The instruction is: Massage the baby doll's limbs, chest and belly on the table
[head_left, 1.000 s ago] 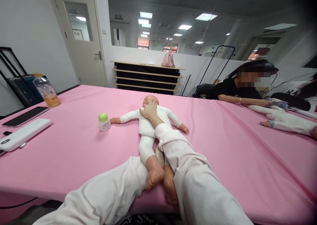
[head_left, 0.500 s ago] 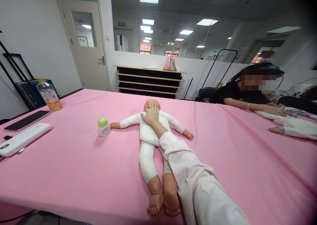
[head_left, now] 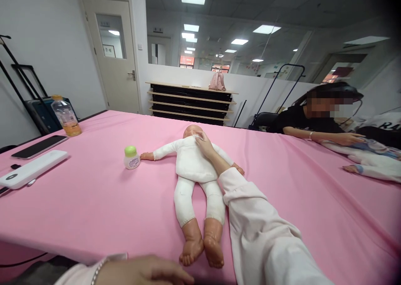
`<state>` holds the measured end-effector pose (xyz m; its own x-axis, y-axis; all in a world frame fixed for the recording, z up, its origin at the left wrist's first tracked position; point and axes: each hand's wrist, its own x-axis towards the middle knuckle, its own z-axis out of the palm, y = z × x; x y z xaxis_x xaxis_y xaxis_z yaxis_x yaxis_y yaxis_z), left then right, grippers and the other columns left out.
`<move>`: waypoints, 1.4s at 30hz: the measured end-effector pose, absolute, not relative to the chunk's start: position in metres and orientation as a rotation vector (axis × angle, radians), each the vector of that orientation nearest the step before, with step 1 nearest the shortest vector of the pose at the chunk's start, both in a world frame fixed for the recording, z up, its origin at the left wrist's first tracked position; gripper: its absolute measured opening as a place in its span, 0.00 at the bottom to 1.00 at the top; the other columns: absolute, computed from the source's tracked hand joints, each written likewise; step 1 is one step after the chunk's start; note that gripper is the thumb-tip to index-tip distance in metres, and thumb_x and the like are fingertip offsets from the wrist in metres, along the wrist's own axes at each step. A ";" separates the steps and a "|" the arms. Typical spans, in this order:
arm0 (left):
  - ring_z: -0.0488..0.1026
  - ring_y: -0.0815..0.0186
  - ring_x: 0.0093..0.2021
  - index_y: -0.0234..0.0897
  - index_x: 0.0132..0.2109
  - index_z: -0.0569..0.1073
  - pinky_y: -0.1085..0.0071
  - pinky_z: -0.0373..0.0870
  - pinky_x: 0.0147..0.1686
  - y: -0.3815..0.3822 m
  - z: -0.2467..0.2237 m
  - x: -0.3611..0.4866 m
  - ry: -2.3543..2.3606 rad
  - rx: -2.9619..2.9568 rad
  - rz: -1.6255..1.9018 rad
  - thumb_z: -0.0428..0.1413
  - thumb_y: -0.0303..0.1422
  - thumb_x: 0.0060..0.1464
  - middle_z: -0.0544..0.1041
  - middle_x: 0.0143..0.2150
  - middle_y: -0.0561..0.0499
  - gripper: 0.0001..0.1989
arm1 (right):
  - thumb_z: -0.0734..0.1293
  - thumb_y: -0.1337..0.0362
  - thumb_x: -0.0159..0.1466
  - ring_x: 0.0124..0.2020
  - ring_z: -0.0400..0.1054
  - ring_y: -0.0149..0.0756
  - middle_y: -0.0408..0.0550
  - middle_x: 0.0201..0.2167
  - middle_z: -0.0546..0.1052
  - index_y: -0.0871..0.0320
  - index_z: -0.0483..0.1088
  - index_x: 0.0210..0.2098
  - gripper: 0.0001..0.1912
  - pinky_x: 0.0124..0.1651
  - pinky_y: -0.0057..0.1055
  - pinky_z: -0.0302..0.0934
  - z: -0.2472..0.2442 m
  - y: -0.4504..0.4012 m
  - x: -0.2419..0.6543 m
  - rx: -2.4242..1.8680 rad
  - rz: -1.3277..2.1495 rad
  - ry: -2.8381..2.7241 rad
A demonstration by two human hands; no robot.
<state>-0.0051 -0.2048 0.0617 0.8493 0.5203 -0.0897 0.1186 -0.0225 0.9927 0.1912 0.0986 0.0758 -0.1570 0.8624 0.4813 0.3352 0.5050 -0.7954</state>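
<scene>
A baby doll (head_left: pixel 196 157) lies on its back on the pink cloth, with a white cloth body and bare brown plastic feet and hands. Its head (head_left: pixel 191 130) points away from me. My right hand (head_left: pixel 206 146) rests at the doll's neck and shoulder, fingertips by its chin, fingers loosely stretched and holding nothing. At the bottom edge, my left hand (head_left: pixel 142 270) is slightly blurred and partly cut off. Its fingers reach out to the right, below the doll's feet, apart from it. Beside the doll's hand on the left stands a small jar (head_left: pixel 131 159) with a green lid.
On the left lie a white power strip-like case (head_left: pixel 37 168) and a dark phone (head_left: pixel 40 147). A bottle of orange drink (head_left: pixel 67 118) stands behind them. At the right, another person (head_left: pixel 326 122) handles a second doll (head_left: pixel 369 161). Low shelves (head_left: pixel 191 103) stand beyond the table.
My right hand has slid from the doll's face and upper chest toward the neck and shoulder on the right. My left hand has come into view at the bottom.
</scene>
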 end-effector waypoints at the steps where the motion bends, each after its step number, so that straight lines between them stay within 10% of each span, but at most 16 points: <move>1: 0.71 0.62 0.47 0.41 0.54 0.67 0.66 0.66 0.48 -0.195 0.068 -0.009 0.536 1.529 0.372 0.44 0.43 0.59 0.73 0.48 0.46 0.21 | 0.57 0.65 0.59 0.54 0.60 0.35 0.49 0.52 0.67 0.59 0.61 0.51 0.20 0.58 0.36 0.52 0.073 0.093 0.200 -0.980 0.591 -1.786; 12: 0.65 0.64 0.51 0.35 0.47 0.69 0.64 0.59 0.53 -0.005 0.082 0.050 1.212 2.207 1.201 0.45 0.26 0.54 0.71 0.49 0.47 0.15 | 0.49 0.61 0.64 0.64 0.41 0.35 0.46 0.63 0.50 0.56 0.48 0.62 0.26 0.64 0.44 0.36 0.031 0.088 0.230 -1.275 0.319 -1.993; 18: 0.53 0.58 0.61 0.39 0.57 0.61 0.55 0.50 0.58 0.066 0.064 0.063 1.550 2.474 1.146 0.47 0.33 0.56 0.61 0.60 0.47 0.21 | 0.49 0.61 0.64 0.63 0.43 0.37 0.50 0.61 0.53 0.60 0.52 0.60 0.25 0.63 0.43 0.40 0.022 0.090 0.235 -1.301 0.295 -2.048; 32: 0.68 0.63 0.48 0.36 0.50 0.69 0.67 0.62 0.50 0.080 0.026 0.052 1.581 2.248 1.151 0.43 0.32 0.57 0.73 0.47 0.48 0.16 | 0.54 0.64 0.63 0.48 0.60 0.37 0.51 0.42 0.65 0.59 0.64 0.50 0.18 0.56 0.37 0.52 0.038 0.074 0.223 -1.424 0.272 -2.062; 38: 0.65 0.63 0.51 0.33 0.53 0.65 0.65 0.59 0.53 0.082 0.015 0.050 1.534 2.235 1.249 0.42 0.32 0.59 0.70 0.51 0.46 0.18 | 0.56 0.64 0.61 0.55 0.55 0.39 0.54 0.51 0.62 0.60 0.57 0.56 0.23 0.59 0.40 0.49 0.041 0.072 0.222 -1.356 0.251 -2.004; 42: 0.64 0.64 0.52 0.34 0.55 0.64 0.65 0.58 0.54 0.083 0.010 0.051 1.520 2.291 1.272 0.41 0.32 0.60 0.69 0.52 0.46 0.18 | 0.56 0.57 0.62 0.63 0.40 0.44 0.52 0.63 0.42 0.51 0.45 0.62 0.30 0.60 0.50 0.43 0.062 0.090 0.207 -1.376 0.170 -2.013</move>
